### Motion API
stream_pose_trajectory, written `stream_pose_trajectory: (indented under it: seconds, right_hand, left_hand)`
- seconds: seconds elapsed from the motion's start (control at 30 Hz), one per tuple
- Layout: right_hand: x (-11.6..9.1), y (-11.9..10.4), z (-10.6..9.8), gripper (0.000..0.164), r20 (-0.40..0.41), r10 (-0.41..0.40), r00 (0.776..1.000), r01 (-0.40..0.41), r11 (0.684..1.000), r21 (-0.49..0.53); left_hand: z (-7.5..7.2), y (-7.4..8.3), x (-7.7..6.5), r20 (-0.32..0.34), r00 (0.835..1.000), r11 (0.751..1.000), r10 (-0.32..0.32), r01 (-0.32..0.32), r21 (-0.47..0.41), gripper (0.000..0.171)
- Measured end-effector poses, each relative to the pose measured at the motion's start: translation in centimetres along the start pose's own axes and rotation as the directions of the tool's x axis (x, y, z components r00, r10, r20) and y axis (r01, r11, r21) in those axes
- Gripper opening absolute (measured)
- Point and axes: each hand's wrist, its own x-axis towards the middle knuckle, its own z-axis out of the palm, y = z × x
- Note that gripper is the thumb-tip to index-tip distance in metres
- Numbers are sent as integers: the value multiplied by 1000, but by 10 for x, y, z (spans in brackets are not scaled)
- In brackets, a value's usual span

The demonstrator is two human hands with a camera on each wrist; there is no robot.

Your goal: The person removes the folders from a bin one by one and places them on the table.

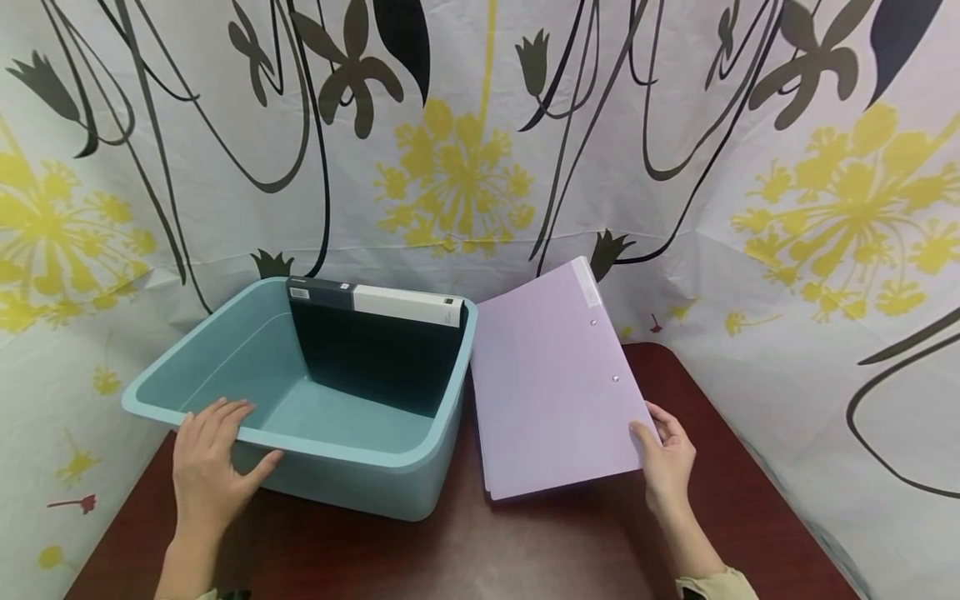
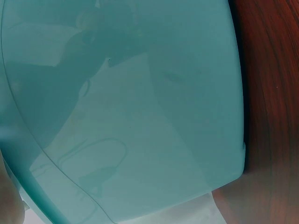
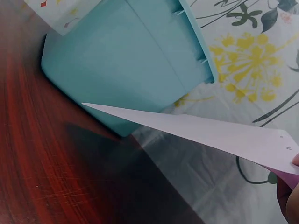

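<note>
A teal plastic basin (image 1: 337, 454) stands on the table at left. My left hand (image 1: 210, 462) holds its near rim, fingers over the edge and thumb along the outside. Inside the basin a black file folder (image 1: 367, 354) leans against the far wall, its navy and white spine up. My right hand (image 1: 670, 458) pinches a lilac file folder (image 1: 555, 383) by its right edge, thumb on the front cover. The folder is tilted beside the basin's right side, two rivets and a white label showing. The right wrist view sees this folder (image 3: 196, 133) nearly edge-on.
The dark red wooden table (image 1: 517, 550) lies under everything. Behind it and along both sides hangs a white cloth (image 1: 465, 50) with grey and yellow flowers. The basin's far rim stands close to that cloth.
</note>
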Motion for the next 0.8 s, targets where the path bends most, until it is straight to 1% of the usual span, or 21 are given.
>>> stream_pose_trajectory:
  seconds: [0.13,0.2,0.23,0.27,0.3,0.4,0.47,0.53,0.6,0.63,0.67,0.7,0.73,0.8]
  right_hand:
    - [1,14,-3,31,31,-22,999,22,1000,10]
    - [6,29,-9,31,66,-53,996,48,996,69]
    - [10,39,-12,32,92,-74,993,64,991,116]
    - [11,43,-13,32,96,-79,992,69,992,109]
    - [12,46,-14,32,110,-86,990,72,990,123]
    - [12,51,-14,34,100,-61,993,49,991,125]
    - [8,48,-11,35,77,-25,997,21,998,58]
    - [13,61,-13,34,64,1,998,-5,998,65]
    - [20,77,-17,36,77,2,997,-8,997,73]
    - [23,84,-18,36,71,11,997,-14,999,48]
    - [27,93,-19,36,62,13,998,-16,998,58]
    - [26,94,-21,35,88,4,996,-12,996,92]
    - [29,100,-22,36,89,2,996,-10,995,96]
    - [32,108,-21,35,64,9,998,-14,997,80]
  left_hand:
    - [0,1,0,0,1000,1000,1,-1,0,87]
    - [0,1,0,2,1000,1000,-1,1,2,87]
    - [0,1,0,3,1000,1000,-3,3,3,87]
    - [0,1,0,3,1000,1000,-4,4,3,87]
    - [0,1,0,4,1000,1000,-6,6,3,87]
    - [-1,2,0,5,1000,1000,-10,10,-1,87]
    - [-1,2,0,6,1000,1000,-10,10,-3,87]
    - [-1,2,0,6,1000,1000,-8,8,-2,87]
    - [-1,2,0,6,1000,1000,-7,7,-2,87]
    - [-1,2,0,5,1000,1000,-6,6,-2,87]
    - [0,2,0,4,1000,1000,-6,6,-2,87]
    - [0,2,0,4,1000,1000,-6,6,-3,87]
    - [0,2,0,3,1000,1000,-6,6,-4,87]
    - [0,2,0,3,1000,1000,-7,7,-6,87]
